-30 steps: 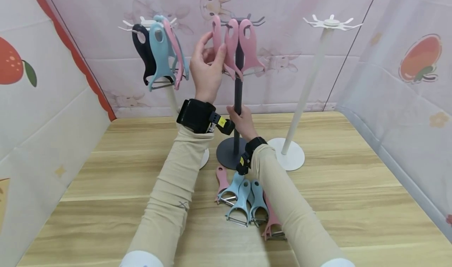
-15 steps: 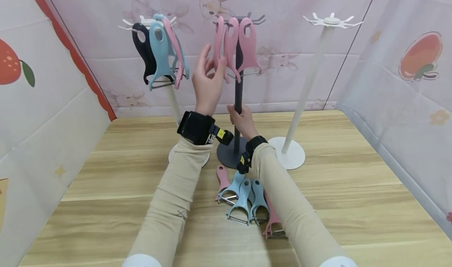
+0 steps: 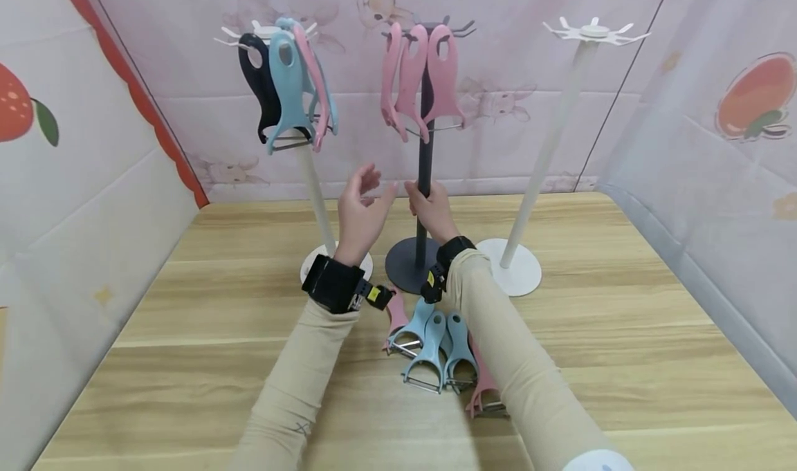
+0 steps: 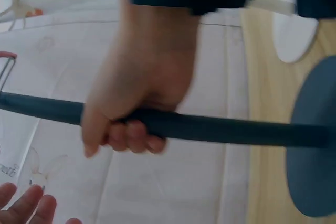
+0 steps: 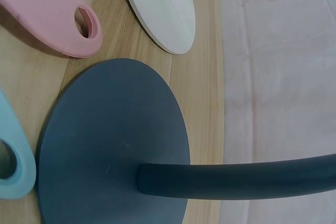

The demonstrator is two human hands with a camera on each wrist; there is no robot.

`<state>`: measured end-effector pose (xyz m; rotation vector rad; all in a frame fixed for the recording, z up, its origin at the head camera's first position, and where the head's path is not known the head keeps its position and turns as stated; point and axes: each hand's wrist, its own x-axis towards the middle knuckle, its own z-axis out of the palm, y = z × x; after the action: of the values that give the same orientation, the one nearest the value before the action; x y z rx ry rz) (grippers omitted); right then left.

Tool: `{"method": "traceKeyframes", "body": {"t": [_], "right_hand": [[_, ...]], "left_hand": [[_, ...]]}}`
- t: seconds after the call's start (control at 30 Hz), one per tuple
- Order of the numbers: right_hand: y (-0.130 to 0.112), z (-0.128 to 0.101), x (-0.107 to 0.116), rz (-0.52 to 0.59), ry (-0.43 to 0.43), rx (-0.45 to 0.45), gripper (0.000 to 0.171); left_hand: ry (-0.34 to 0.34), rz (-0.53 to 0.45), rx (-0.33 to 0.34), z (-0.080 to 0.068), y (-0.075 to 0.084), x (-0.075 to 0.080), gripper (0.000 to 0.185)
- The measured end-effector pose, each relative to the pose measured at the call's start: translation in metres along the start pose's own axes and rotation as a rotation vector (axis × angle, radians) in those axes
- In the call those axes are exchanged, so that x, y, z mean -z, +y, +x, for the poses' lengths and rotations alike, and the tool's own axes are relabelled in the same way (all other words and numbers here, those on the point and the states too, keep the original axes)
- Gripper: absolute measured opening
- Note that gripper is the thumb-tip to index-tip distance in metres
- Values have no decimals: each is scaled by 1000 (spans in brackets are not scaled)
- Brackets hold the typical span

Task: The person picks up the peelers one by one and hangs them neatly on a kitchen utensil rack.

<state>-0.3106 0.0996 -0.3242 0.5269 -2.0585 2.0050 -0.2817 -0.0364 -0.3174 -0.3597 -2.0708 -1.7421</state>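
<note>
My right hand [image 3: 434, 210] grips the pole of the dark grey stand [image 3: 425, 160]; in the left wrist view its fingers [image 4: 137, 136] are curled round that pole. Left of the pole, my left hand [image 3: 362, 215] is in the air with loosely bent fingers and nothing in it. Three pink peelers [image 3: 411, 77] hang from hooks at the top of the dark stand, above both hands. Below, on the table, lies a group of blue peelers [image 3: 431, 346] and pink peelers [image 3: 482, 381], partly covered by my right forearm.
To the left, a white stand [image 3: 314, 187] carries a black peeler [image 3: 260, 87], blue peelers [image 3: 286, 84] and a pink peeler [image 3: 313, 77]. Another white stand [image 3: 551, 146] with bare hooks is at the right. A printed cloth [image 3: 498, 153] hangs behind the wooden table [image 3: 623, 333].
My left hand has let go of the leftmost pink peeler on the dark stand and come down beside the pole. That peeler hangs by itself. The right hand keeps its hold.
</note>
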Motion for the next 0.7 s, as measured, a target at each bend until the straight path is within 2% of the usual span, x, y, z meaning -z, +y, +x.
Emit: {"method": "traceKeyframes", "body": {"t": [0.1,0.13,0.3,0.43,0.6,0.7], "right_hand": [[-1,0,0,8,-1,-1,24],[-1,0,0,10,-3,1,25],[0,0,1,17,-14,20,27],[1,1,1,9,-16,24,26],[2,1,0,0,-9,21,26],[2,0,0,-2,-9,24,25]], "left_hand": [[-61,110,69,-11,-13,5,53],[-91,187,104,-21,-4,8,48],[-321,511,219,-42,-21,13,44],[-497,748,273,-55,-35,10,41],[-614,880,306,-72,-48,0,35],[-667,945,291,-81,-54,-4,36]]}}
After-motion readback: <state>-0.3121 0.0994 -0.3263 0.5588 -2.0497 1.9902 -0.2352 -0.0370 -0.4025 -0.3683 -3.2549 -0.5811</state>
